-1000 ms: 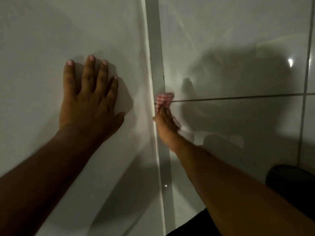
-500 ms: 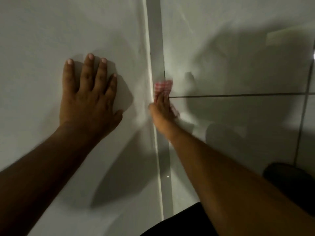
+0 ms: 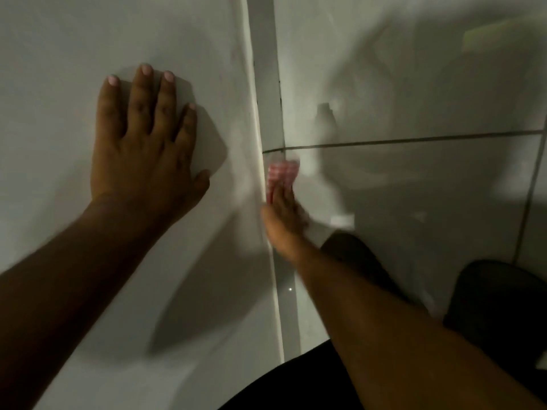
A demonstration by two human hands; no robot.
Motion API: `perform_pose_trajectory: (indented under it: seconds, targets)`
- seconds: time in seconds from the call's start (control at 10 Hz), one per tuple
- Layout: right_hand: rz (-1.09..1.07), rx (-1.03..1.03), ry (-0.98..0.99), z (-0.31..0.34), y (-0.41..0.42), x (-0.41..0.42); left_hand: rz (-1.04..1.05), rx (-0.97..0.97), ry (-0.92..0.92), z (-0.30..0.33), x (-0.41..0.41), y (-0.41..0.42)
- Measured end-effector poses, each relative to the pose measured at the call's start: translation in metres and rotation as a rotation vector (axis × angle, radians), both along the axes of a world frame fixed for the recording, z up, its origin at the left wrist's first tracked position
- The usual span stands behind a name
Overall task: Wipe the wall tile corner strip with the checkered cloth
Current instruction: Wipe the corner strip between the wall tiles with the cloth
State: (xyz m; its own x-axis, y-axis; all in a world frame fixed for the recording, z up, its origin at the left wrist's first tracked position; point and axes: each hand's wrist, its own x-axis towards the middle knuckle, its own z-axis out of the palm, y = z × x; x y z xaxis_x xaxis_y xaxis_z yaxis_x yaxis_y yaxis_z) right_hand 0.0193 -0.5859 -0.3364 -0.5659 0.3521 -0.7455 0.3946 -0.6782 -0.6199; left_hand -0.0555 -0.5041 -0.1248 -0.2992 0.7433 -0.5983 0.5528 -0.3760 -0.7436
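A narrow grey corner strip [image 3: 265, 69] runs top to bottom between a plain white wall on the left and glossy tiles on the right. My right hand [image 3: 284, 220] presses a red-and-white checkered cloth [image 3: 281, 173] against the strip, just below the horizontal grout line [image 3: 414, 140]. The cloth pokes out past my fingertips and looks blurred. My left hand [image 3: 142, 143] lies flat on the white wall, fingers spread, well left of the strip and holding nothing.
Glossy tiles [image 3: 414, 69] on the right carry shadows and reflections. A vertical grout line [image 3: 532, 187] runs near the right edge. A dark rounded object [image 3: 500, 303] sits low on the right. Dark clothing [image 3: 296, 380] fills the bottom middle.
My right hand and the cloth have slid down the strip from on the horizontal grout line to just below it. The left hand stays flat on the wall.
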Motion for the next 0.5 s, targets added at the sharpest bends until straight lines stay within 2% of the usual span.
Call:
perform_pose_trajectory:
  seconds: [0.1, 0.2, 0.3, 0.4, 0.5]
  targets:
    - [0.001, -0.153, 0.03, 0.012, -0.084, 0.031, 0.1, 0.072, -0.078, 0.0, 0.007, 0.006]
    - [0.047, -0.148, -0.073, 0.009, -0.058, 0.022, 0.094, 0.025, -0.078, 0.004, 0.01, 0.001]
    - [0.03, -0.034, -0.054, 0.002, 0.011, 0.001, 0.081, -0.073, -0.035, 0.01, 0.016, -0.015]
    - [-0.026, -0.002, -0.005, 0.003, 0.051, -0.013, 0.09, -0.084, -0.025, 0.015, 0.019, -0.023]
    - [0.063, 0.031, -0.005, 0.007, 0.03, -0.004, 0.084, -0.082, -0.033, 0.014, 0.018, -0.018]
